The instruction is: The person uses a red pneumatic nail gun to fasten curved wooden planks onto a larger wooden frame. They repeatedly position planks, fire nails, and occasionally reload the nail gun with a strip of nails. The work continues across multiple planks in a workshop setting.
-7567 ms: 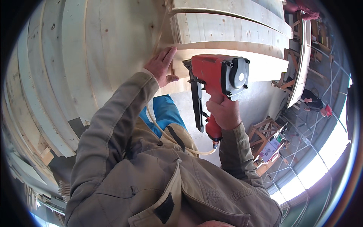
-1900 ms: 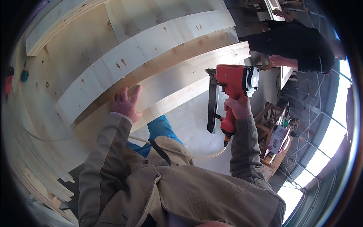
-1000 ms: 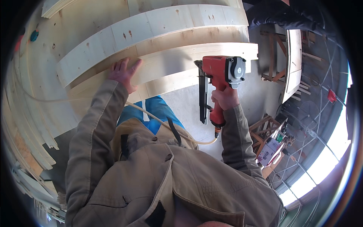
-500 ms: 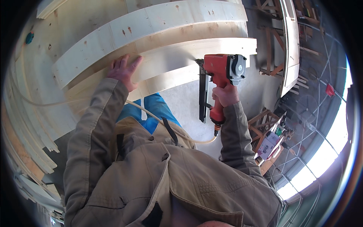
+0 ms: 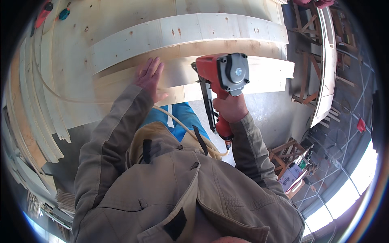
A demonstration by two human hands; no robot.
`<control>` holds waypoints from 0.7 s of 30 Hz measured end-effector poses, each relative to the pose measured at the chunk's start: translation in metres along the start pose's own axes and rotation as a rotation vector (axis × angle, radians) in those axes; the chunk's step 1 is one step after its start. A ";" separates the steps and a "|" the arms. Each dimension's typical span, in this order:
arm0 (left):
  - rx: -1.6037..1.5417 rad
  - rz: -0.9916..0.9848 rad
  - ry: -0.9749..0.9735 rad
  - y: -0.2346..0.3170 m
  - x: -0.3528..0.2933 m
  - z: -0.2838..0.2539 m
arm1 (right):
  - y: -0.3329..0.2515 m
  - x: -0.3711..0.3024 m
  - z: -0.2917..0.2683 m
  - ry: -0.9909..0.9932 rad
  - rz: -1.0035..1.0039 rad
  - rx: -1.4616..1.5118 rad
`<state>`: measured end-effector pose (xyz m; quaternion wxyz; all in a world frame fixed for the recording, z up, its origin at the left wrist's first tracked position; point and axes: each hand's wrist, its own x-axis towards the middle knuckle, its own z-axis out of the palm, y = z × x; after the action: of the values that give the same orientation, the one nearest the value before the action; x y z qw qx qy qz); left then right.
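My right hand (image 5: 231,107) grips the handle of a red and black pneumatic nail gun (image 5: 210,73), its nose over a pale wooden board (image 5: 259,69) lying along the near side of the wooden panel. Whether the nose touches the board is hard to make out. My left hand (image 5: 150,79) rests on the same board to the left, fingers stretched out and spread, holding nothing. A cream air hose (image 5: 182,126) runs from the gun's handle across my waist and under my left forearm. Behind lies a second long pale board (image 5: 186,29) with knots.
Stacked wooden strips (image 5: 34,97) lie along the left. A red-handled tool (image 5: 43,15) and a teal round object (image 5: 64,14) sit at the far left. To the right stand wooden trestles (image 5: 310,77), a long panel (image 5: 326,69) and a lilac box (image 5: 289,178).
The nail gun in my right hand has shifted left along the board. My left hand stays on the board, and the whole view has swung, so things sit lower and further right.
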<state>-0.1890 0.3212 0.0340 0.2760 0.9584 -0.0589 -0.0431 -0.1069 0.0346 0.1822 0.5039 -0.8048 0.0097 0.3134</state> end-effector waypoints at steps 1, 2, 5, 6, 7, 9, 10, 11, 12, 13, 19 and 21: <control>0.015 -0.018 0.010 -0.010 -0.015 -0.006 | -0.002 0.004 0.009 -0.065 -0.097 -0.082; 0.032 -0.036 0.019 -0.018 -0.029 -0.009 | -0.004 0.008 0.019 -0.081 -0.071 -0.150; 0.134 -0.076 0.018 -0.035 -0.054 -0.010 | -0.008 0.015 0.042 -0.148 -0.052 -0.232; 0.183 -0.129 -0.056 -0.039 -0.059 -0.009 | -0.008 0.017 0.048 -0.159 -0.077 -0.277; 0.173 -0.115 -0.009 -0.040 -0.062 -0.006 | -0.009 0.019 0.053 -0.175 -0.102 -0.326; 0.165 -0.140 -0.005 -0.040 -0.062 0.000 | -0.012 0.020 0.055 -0.172 -0.096 -0.326; 0.169 -0.154 -0.021 -0.041 -0.062 0.002 | -0.014 0.020 0.056 -0.167 -0.091 -0.327; 0.168 -0.146 -0.013 -0.043 -0.062 0.004 | -0.015 0.020 0.057 -0.121 -0.090 -0.269; 0.166 -0.151 -0.013 -0.044 -0.063 0.005 | -0.017 0.018 0.058 -0.080 -0.090 -0.210; 0.174 -0.149 -0.009 -0.046 -0.063 0.006 | -0.017 0.017 0.060 -0.050 -0.096 -0.167; 0.180 -0.166 -0.027 -0.051 -0.064 0.018 | -0.016 0.010 0.063 -0.090 -0.078 -0.241; 0.174 -0.195 -0.043 -0.051 -0.064 0.019 | -0.014 0.013 0.063 -0.086 -0.061 -0.228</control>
<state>-0.2500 0.3625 -0.0059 0.1850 0.9787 0.0249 -0.0849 -0.1231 0.0963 0.1683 0.4184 -0.8426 -0.0718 0.3312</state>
